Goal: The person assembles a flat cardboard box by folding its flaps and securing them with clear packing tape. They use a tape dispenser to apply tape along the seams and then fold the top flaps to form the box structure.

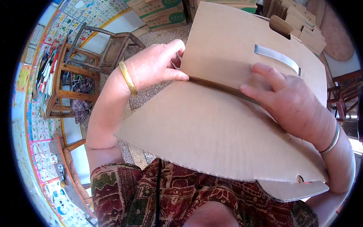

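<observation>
A large brown cardboard box (219, 41) is in front of me, its wide flap (211, 128) folded out toward my body. A whitish strap handle (278, 56) is fixed through slots in its upper panel, below a cut-out tab (281, 26). At the left end of the crease my left hand (153, 62) pinches the box edge, thumb on top and the other fingers curled behind. My right hand (295, 98) rests over the crease at the right, thumb and fingers apart, holding nothing. A small notched tab (295, 189) sticks out from the flap's near edge.
Wooden chairs (109, 49) stand at the left, near a wooden rack (68, 90) with papers and cloth. Printed boxes (162, 15) are stacked behind, and more flat cardboard (306, 30) leans at the back right. A dark wooden chair (340, 98) is at the right.
</observation>
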`<state>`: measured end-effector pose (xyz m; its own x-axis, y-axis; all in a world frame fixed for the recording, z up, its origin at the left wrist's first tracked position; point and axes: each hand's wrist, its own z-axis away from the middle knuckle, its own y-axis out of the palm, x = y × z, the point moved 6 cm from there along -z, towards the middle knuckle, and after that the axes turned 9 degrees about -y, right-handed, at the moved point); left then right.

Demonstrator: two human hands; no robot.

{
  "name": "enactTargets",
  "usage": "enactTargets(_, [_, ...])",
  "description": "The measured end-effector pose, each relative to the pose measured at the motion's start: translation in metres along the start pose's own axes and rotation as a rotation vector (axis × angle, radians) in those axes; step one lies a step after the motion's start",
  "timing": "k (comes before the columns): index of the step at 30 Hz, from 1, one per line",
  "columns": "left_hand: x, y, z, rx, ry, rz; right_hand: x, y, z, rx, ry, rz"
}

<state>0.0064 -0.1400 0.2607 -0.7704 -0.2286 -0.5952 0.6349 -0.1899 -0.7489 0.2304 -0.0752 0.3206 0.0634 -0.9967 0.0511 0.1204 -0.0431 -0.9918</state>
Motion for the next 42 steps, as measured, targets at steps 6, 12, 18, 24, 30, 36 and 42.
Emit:
enactTargets(6, [0.0,0.003,-0.009,0.178,-0.008,0.329,-0.009,0.0,0.01,-0.021,-0.013,-0.101])
enactTargets(12, [0.017,0.012,-0.008,0.236,-0.005,0.432,-0.005,0.009,0.013,-0.099,0.035,-0.213])
enactTargets(18, [0.012,0.015,-0.006,0.14,-0.02,0.221,-0.002,0.011,0.009,-0.093,-0.01,-0.14])
enactTargets(24, [-0.014,-0.008,-0.004,-0.137,-0.072,-0.309,0.0,0.017,0.01,-0.121,-0.021,-0.082])
enactTargets(30, [-0.088,-0.002,0.002,-0.257,0.465,-0.344,-0.003,0.022,0.016,-0.188,-0.025,-0.19])
enactTargets(36, [-0.125,0.034,-0.026,-0.179,0.617,-0.518,-0.027,0.006,0.036,-0.184,-0.02,-0.286])
enactTargets(42, [-0.141,0.041,-0.026,-0.233,0.585,-0.585,-0.045,-0.01,0.115,-0.094,0.33,-0.269])
